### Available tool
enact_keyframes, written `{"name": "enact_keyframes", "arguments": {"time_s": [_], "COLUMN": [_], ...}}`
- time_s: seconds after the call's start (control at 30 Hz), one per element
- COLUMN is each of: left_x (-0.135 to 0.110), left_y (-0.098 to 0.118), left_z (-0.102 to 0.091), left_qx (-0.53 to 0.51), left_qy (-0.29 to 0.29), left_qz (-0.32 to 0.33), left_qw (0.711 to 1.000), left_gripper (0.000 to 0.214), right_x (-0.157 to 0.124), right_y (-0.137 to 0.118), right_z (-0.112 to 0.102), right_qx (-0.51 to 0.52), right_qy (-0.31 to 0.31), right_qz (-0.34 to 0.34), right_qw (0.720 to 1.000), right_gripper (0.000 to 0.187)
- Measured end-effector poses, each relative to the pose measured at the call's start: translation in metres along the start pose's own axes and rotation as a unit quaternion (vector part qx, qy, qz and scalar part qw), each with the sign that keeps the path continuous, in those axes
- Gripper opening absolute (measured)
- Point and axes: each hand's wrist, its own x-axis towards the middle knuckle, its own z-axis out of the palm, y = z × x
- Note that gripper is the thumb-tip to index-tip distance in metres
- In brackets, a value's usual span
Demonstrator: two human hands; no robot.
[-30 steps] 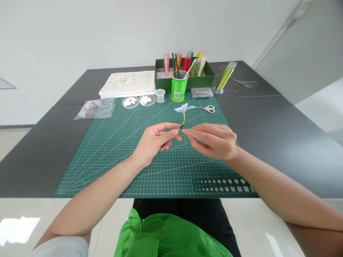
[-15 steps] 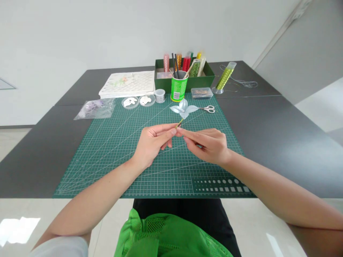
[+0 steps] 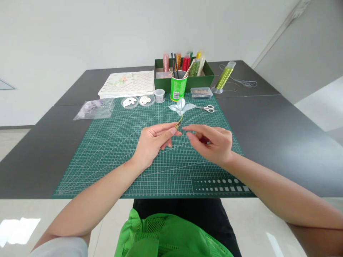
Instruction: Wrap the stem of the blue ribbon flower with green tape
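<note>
My left hand (image 3: 155, 142) pinches the green stem of a pale blue-white artificial flower (image 3: 181, 107) between thumb and fingertips. The stem rises from the grip with a slight bend, and the petals spread out at its top, beyond the fingers. Just to the right hovers my right hand (image 3: 211, 142), its index finger and thumb parted by a small gap. I see nothing between those two fingertips, and they are clear of the stem. The other fingers of that hand are curled. Both hands are above a green cutting mat (image 3: 128, 150).
Behind the flower stand a green can (image 3: 178, 89) of sticks and a dark green box (image 3: 197, 83) of coloured tubes. Scissors (image 3: 207, 108), a clear case (image 3: 201, 93), dishes of white pieces (image 3: 130, 102), a plastic bag (image 3: 95, 108) and a tilted yellow-green tube (image 3: 225, 76) lie around.
My right hand has drawn away to the right from the stem, and its fingertips have parted. The flower head has tipped slightly left and up, while my left hand keeps its grip.
</note>
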Motion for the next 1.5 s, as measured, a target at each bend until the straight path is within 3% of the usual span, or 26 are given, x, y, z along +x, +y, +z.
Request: {"name": "enact_keyframes", "arguments": {"time_s": [0.13, 0.23, 0.33, 0.4, 0.47, 0.53, 0.63, 0.73, 0.8, 1.1, 1.23, 1.33, 1.5], "left_x": [-0.002, -0.004, -0.004, -0.003, -0.002, -0.002, -0.004, -0.007, -0.008, -0.011, -0.012, -0.01, -0.008], "left_y": [0.001, 0.001, -0.001, -0.001, -0.002, -0.002, -0.002, -0.002, -0.003, -0.006, -0.003, -0.002, -0.007], "left_z": [-0.001, -0.001, -0.001, -0.002, -0.002, -0.002, 0.0, 0.003, 0.005, 0.007, 0.008, 0.007, 0.006], "left_qx": [0.016, 0.023, 0.026, 0.027, 0.032, 0.045, 0.084, 0.117, 0.125, 0.14, 0.145, 0.144, 0.129], "left_qy": [-0.025, -0.044, -0.051, -0.046, -0.034, -0.023, -0.003, 0.022, 0.032, 0.043, 0.049, 0.057, 0.066], "left_qz": [-0.02, -0.025, -0.02, -0.015, -0.006, 0.006, 0.034, 0.05, 0.048, 0.037, 0.054, 0.046, 0.047], "left_qw": [0.999, 0.998, 0.998, 0.998, 0.999, 0.999, 0.996, 0.992, 0.991, 0.988, 0.987, 0.987, 0.988], "left_gripper": [0.046, 0.055, 0.056, 0.057, 0.059, 0.058, 0.055, 0.052, 0.052, 0.049, 0.047, 0.048, 0.053], "right_x": [0.004, 0.006, 0.007, 0.008, 0.008, 0.007, 0.003, -0.002, -0.004, -0.004, -0.002, 0.0, -0.003], "right_y": [-0.002, 0.0, 0.002, 0.003, 0.002, 0.0, -0.001, -0.002, -0.001, 0.006, 0.011, 0.008, 0.001], "right_z": [0.0, 0.003, 0.005, 0.004, 0.003, 0.002, 0.004, 0.007, 0.008, 0.009, 0.009, 0.007, 0.008], "right_qx": [0.108, 0.236, 0.313, 0.326, 0.304, 0.241, 0.084, -0.059, -0.099, -0.132, -0.115, -0.092, -0.029], "right_qy": [-0.036, -0.095, -0.125, -0.125, -0.105, -0.063, 0.009, 0.034, 0.037, 0.005, 0.034, 0.052, 0.018], "right_qz": [0.148, 0.233, 0.292, 0.305, 0.293, 0.253, 0.124, -0.007, -0.035, -0.075, -0.077, -0.029, 0.065], "right_qw": [0.982, 0.938, 0.895, 0.886, 0.901, 0.935, 0.989, 0.998, 0.994, 0.988, 0.99, 0.994, 0.997], "right_gripper": [0.013, 0.019, 0.026, 0.028, 0.024, 0.018, 0.014, 0.006, 0.003, 0.018, 0.019, 0.013, 0.009]}}
